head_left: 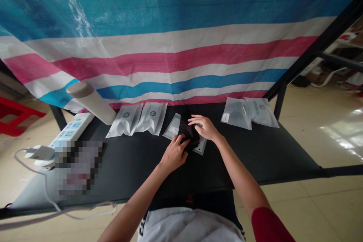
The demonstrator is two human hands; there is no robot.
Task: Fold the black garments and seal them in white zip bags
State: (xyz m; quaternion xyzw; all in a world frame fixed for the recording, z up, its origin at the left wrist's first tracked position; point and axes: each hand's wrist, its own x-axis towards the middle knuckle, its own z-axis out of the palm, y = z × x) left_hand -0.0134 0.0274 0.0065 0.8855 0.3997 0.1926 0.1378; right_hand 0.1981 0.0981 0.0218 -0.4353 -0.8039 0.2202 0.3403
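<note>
A bunched piece of black cloth [189,130] lies in the middle of the dark table, on top of a frosted plastic bag [172,127] whose edges stick out on both sides. My left hand [175,154] is closed on the cloth's near left side, thumb and fingers pressed into it. On the far right side, my right hand [207,126] has its fingers bent over the cloth's edge with the thumb beneath them. The cloth's exact kind cannot be made out.
Two filled frosted pouches [124,120] and a leaning white bottle [92,104] stand at the back left. More pouches [236,113] lie at the back right. A power strip [72,130] with a plugged charger and a pixelated object [79,168] are at left. A striped tarp [170,60] hangs behind.
</note>
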